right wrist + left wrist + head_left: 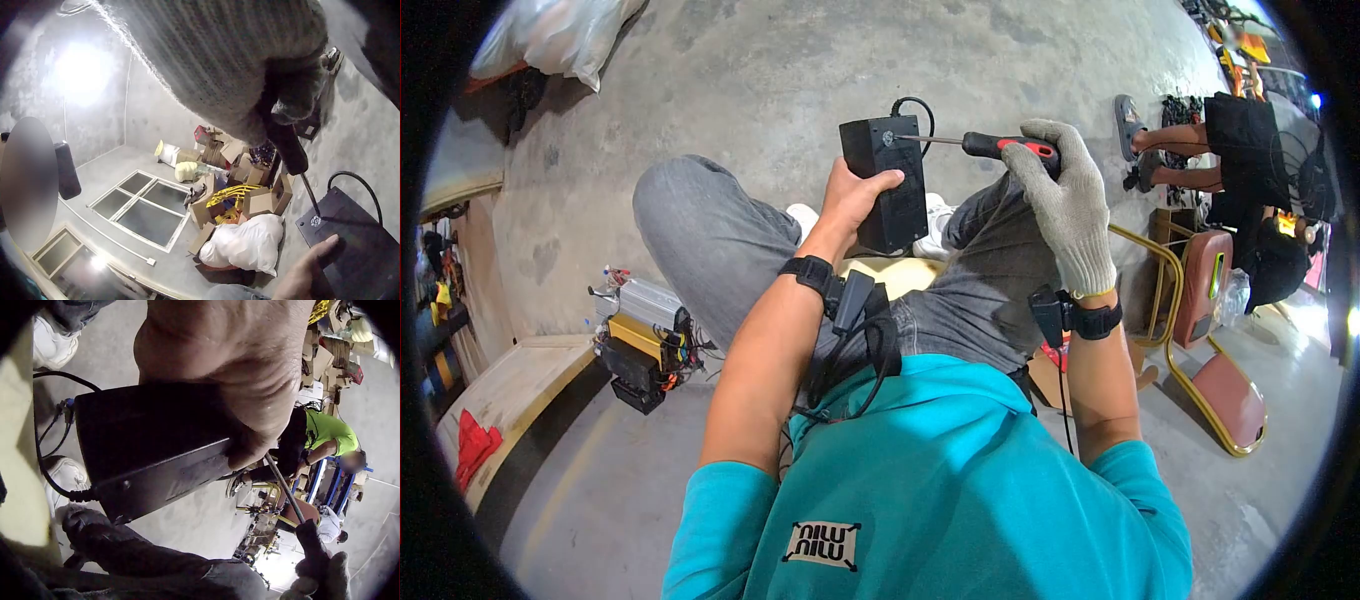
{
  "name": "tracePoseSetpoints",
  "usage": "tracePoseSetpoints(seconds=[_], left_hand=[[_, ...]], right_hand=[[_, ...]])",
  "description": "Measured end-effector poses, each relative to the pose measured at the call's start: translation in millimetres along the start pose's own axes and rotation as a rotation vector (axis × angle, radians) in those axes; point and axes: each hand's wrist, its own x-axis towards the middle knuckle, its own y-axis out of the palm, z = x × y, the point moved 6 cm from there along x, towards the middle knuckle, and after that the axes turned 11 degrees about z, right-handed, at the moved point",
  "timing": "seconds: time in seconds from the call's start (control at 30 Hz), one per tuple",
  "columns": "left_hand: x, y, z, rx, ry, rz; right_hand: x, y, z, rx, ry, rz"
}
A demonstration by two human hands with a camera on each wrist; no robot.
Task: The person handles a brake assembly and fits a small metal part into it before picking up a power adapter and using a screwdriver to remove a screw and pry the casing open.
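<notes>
Below both hands: smooth grey concrete floor (750, 110), mottled. Nearer under them, legs in faded grey denim (715, 215). Right of the right hand, chair (1203, 285): bent gold metal tube, reddish padded panels. Far ahead-left of the left hand, crinkled white plastic bag (560, 40). Back-left of the left hand, boxy unit (650, 330), silver and yellow casing, loose wires. Black box (897, 220) sits in the left hand: long, square-edged, matt. Right hand (1068, 195), in a ribbed knit grey glove, clamped round the screwdriver handle. Left hand (862, 190), bare, clamped on the box, thumb flat across its face. Screwdriver (983, 145) points from right hand to box: thin metal shaft, fat black-and-red handle. Past the left thumb, black cord (369, 187) loops off the box. Smallest: round pale mark (315, 220) beyond that thumb, screwdriver tip right at it; can't tell if touching.
</notes>
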Motion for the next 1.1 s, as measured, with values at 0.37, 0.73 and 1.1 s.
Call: tracePoseSetpoints(seconds=[0.37,0.73,1.1], left_hand=[[3,-1,2,-0.018,0.01,-0.014],[0,1,-1,-0.006,0.06,-0.028],[-7,2,-13,0.074,0.126,-0.022]], right_hand=[[0,4,11,-0.07,-0.058,0.016],[3,5,24,-0.114,-0.086,0.061],[3,4,47,-0.141,-0.284,0.138]])
